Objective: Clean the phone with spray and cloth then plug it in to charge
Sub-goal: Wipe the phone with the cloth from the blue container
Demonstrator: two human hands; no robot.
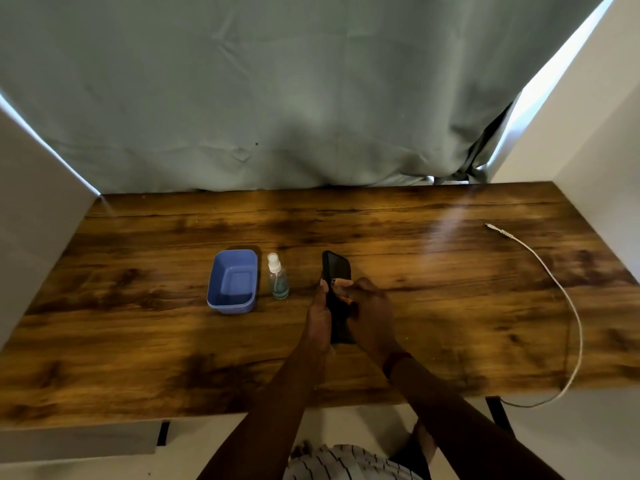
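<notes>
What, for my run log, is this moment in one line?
left hand: holds phone | right hand: presses cloth on phone | spray, cable: on table

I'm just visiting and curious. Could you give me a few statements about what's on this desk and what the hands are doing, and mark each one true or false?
1. The left hand holds the black phone. True.
2. The white cable is plugged into the phone. False: its free end lies on the table, well off to the right of the phone.
3. The spray bottle stands upright just right of the blue tub. True.
4. The right hand grips the spray bottle. False: it holds a small cloth against the phone, and nothing touches the bottle.
</notes>
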